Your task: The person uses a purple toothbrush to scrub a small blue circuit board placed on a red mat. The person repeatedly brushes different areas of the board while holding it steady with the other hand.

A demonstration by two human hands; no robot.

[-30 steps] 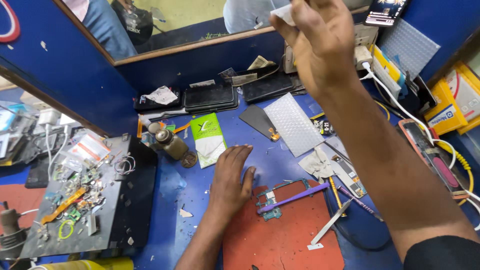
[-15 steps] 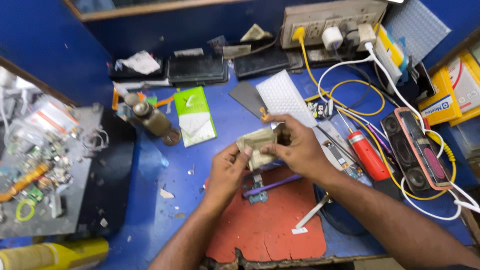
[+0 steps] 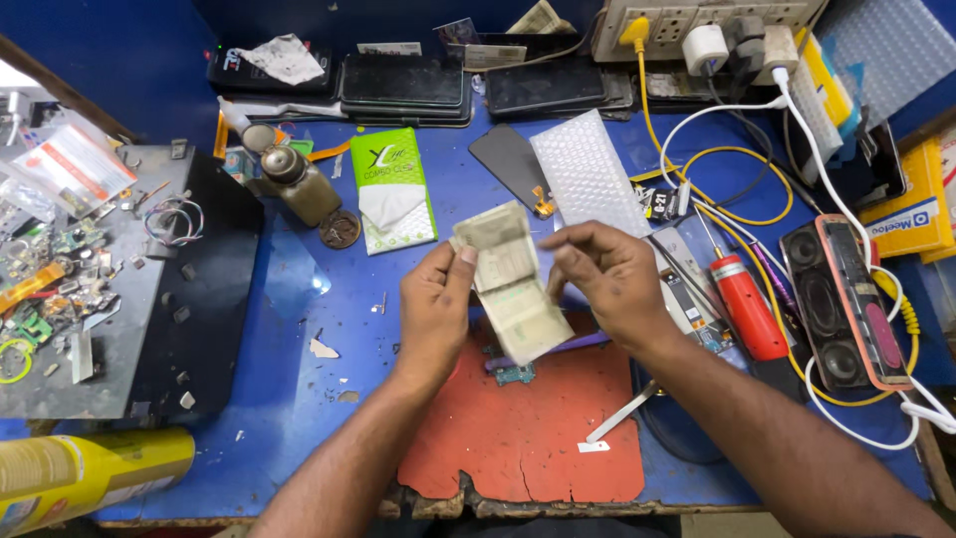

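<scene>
A small wad of banknotes (image 3: 510, 284) is held above the middle of the bench (image 3: 289, 299), just over the far edge of the red mat (image 3: 528, 438). The left hand (image 3: 435, 309) is closed on the notes, thumb pressed to their upper left; the right hand (image 3: 607, 279) is curled at their right edge, though whether its fingertips pinch a note cannot be told.

The notes are fanned and bent, and a loose one could be dropped should either grip slacken. A fallen note might be lost among the small parts lying below, near a circuit board (image 3: 513, 375) at the mat's far edge. The red screwdriver (image 3: 747, 304) and yellow cable (image 3: 717, 189) lie just to the right, where an elbow could catch them.

The blue bench is crowded. Phones (image 3: 403, 85) are stacked along the far edge beside a power strip (image 3: 687, 20). A green packet (image 3: 390, 184) and a bottle (image 3: 299, 184) are set left of centre, a bubble-wrap sheet (image 3: 588, 174) toward the far right. A black tray (image 3: 194, 299) of scraps fills the left edge, a yellow can (image 3: 80, 478) the near left corner, a speaker (image 3: 846, 299) the right edge. Blue walls enclose the stall.
</scene>
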